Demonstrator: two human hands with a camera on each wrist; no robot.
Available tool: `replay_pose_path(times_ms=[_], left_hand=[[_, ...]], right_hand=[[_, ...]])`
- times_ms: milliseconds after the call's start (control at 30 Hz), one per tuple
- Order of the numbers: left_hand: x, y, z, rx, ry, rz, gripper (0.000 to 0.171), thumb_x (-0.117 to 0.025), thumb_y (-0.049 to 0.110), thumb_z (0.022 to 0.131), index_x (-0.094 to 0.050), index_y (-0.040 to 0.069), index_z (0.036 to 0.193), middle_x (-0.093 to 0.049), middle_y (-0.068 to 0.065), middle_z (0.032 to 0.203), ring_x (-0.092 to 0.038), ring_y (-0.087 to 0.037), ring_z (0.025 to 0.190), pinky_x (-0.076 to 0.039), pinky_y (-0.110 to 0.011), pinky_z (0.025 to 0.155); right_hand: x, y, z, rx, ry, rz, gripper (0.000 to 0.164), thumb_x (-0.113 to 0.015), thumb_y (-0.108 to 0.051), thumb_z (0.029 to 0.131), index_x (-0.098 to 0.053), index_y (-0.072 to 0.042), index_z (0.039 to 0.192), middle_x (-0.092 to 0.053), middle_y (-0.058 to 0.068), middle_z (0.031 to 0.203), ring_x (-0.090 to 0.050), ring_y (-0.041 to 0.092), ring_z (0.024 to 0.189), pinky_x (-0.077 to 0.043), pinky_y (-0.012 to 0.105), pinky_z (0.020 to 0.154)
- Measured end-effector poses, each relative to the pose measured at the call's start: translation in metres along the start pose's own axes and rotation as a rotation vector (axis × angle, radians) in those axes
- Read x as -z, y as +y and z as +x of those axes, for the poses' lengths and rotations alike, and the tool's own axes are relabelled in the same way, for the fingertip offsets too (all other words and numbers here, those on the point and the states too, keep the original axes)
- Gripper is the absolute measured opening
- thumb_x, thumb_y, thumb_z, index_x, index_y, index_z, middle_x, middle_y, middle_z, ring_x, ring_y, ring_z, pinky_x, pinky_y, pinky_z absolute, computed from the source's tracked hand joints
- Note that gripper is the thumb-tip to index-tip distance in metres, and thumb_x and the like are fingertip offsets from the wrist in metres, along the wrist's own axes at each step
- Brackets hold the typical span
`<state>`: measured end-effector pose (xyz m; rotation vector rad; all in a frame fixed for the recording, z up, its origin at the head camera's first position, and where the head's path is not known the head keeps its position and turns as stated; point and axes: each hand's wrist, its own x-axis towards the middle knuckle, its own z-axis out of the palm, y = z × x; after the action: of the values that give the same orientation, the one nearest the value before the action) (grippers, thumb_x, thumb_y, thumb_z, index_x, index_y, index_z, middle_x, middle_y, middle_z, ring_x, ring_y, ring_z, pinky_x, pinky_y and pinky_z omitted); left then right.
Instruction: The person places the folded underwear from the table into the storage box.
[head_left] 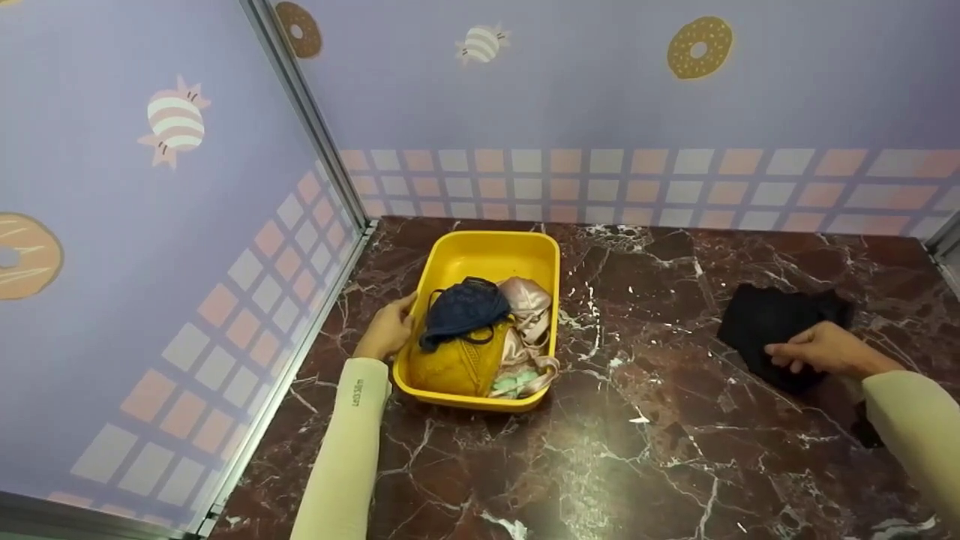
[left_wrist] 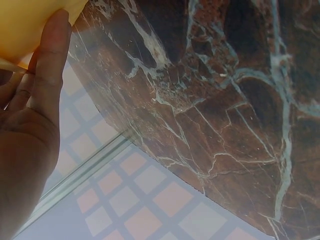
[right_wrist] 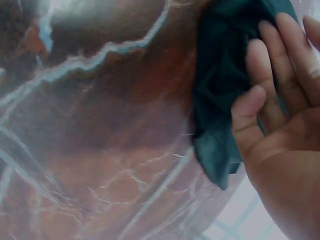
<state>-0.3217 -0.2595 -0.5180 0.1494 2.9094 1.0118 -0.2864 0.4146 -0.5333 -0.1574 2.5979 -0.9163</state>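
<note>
On the left side of a yellow plastic tub, my left hand grips the rim; the left wrist view shows its fingers against the outer wall. Inside the tub lie a navy bra, a mustard-yellow bra and a pink satin garment, with a mint-green piece at the near end. My right hand is over a crumpled black garment. In the right wrist view its fingers are loosely bent and apart, with the dark cloth behind them; contact is unclear.
The tub and black garment lie on a dark red marbled tabletop. A patterned panel stands along the back and another along the left, close to my left arm. A small black piece shows beneath my right forearm.
</note>
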Motion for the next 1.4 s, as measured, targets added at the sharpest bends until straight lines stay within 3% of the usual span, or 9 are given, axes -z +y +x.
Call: replay_pose_path(times_ms=[100,233,400,500,600,700,867,1167,1400], left_hand=[[0.000,0.000,0.000,0.001,0.001,-0.003,0.050,-0.047,0.001,0.095,-0.038,0.005,0.145,-0.053,-0.022,0.129,-0.054,-0.028,0.099,-0.042,-0.041,0.086],[0.001,0.000,-0.001,-0.002,-0.002,-0.008,0.050,-0.047,0.001,0.095,-0.038,0.004,0.144,-0.055,-0.023,0.125,-0.055,-0.029,0.099,-0.042,-0.041,0.086],[0.001,0.000,-0.001,-0.005,-0.011,-0.011,0.049,-0.047,0.002,0.096,-0.037,0.004,0.145,-0.056,-0.023,0.122,-0.056,-0.030,0.099,-0.043,-0.042,0.084],[0.002,0.000,-0.002,0.003,-0.009,-0.013,0.050,-0.047,0.003,0.097,-0.037,0.005,0.145,-0.056,-0.022,0.122,-0.056,-0.028,0.095,-0.043,-0.040,0.081],[0.002,0.001,-0.002,0.007,-0.005,-0.013,0.050,-0.047,0.003,0.097,-0.037,0.006,0.145,-0.056,-0.021,0.124,-0.055,-0.027,0.088,-0.043,-0.038,0.076],[0.000,0.001,-0.002,0.003,-0.001,-0.007,0.050,-0.047,0.003,0.097,-0.038,0.007,0.145,-0.055,-0.021,0.125,-0.054,-0.026,0.084,-0.042,-0.036,0.074],[-0.001,-0.001,-0.001,0.008,0.009,0.001,0.050,-0.048,0.004,0.097,-0.038,0.008,0.145,-0.053,-0.020,0.130,-0.054,-0.027,0.091,-0.042,-0.037,0.078],[0.000,0.000,-0.002,-0.005,0.007,0.012,0.050,-0.048,0.003,0.096,-0.038,0.006,0.145,-0.053,-0.021,0.127,-0.054,-0.027,0.087,-0.042,-0.038,0.076],[0.001,0.000,-0.002,-0.018,0.010,0.018,0.049,-0.049,0.003,0.096,-0.040,0.006,0.144,-0.049,-0.021,0.134,-0.053,-0.031,0.110,-0.041,-0.042,0.089]], right_hand=[[0.003,-0.007,-0.001,0.004,0.027,0.023,0.049,-0.057,-0.045,0.092,-0.075,0.000,0.093,-0.069,0.007,0.080,-0.059,0.021,0.071,-0.047,0.032,0.058],[0.005,-0.008,0.000,0.040,0.242,0.029,0.050,-0.054,-0.046,0.093,-0.071,0.002,0.095,-0.066,0.014,0.086,-0.058,0.029,0.075,-0.045,0.037,0.062],[0.002,0.000,0.002,0.079,0.463,0.017,0.058,-0.054,-0.041,0.094,-0.050,0.005,0.129,-0.047,0.034,0.119,-0.045,0.049,0.103,-0.037,0.060,0.079],[-0.003,0.007,0.007,0.053,0.473,0.031,0.076,-0.055,-0.043,0.093,-0.027,0.003,0.146,-0.024,0.042,0.135,-0.022,0.062,0.119,-0.020,0.072,0.088],[-0.010,0.013,0.012,0.005,0.465,0.030,0.089,-0.057,-0.048,0.090,-0.011,-0.004,0.152,-0.006,0.044,0.140,-0.002,0.068,0.121,-0.007,0.077,0.089],[-0.018,0.017,0.016,-0.020,0.441,0.046,0.096,-0.060,-0.050,0.088,-0.002,-0.009,0.153,0.001,0.044,0.142,0.004,0.070,0.120,-0.003,0.079,0.087],[-0.028,0.013,0.022,-0.036,0.409,0.047,0.101,-0.063,-0.053,0.084,-0.003,-0.011,0.153,0.002,0.043,0.143,-0.001,0.071,0.118,-0.007,0.080,0.083],[-0.035,0.005,0.027,0.017,0.493,0.043,0.094,-0.072,-0.043,0.082,-0.022,-0.001,0.149,-0.015,0.044,0.134,-0.018,0.066,0.116,-0.020,0.075,0.086],[-0.035,-0.001,0.027,0.040,0.531,0.061,0.079,-0.071,-0.027,0.085,-0.030,0.002,0.146,-0.023,0.040,0.130,-0.028,0.059,0.113,-0.025,0.068,0.090]])
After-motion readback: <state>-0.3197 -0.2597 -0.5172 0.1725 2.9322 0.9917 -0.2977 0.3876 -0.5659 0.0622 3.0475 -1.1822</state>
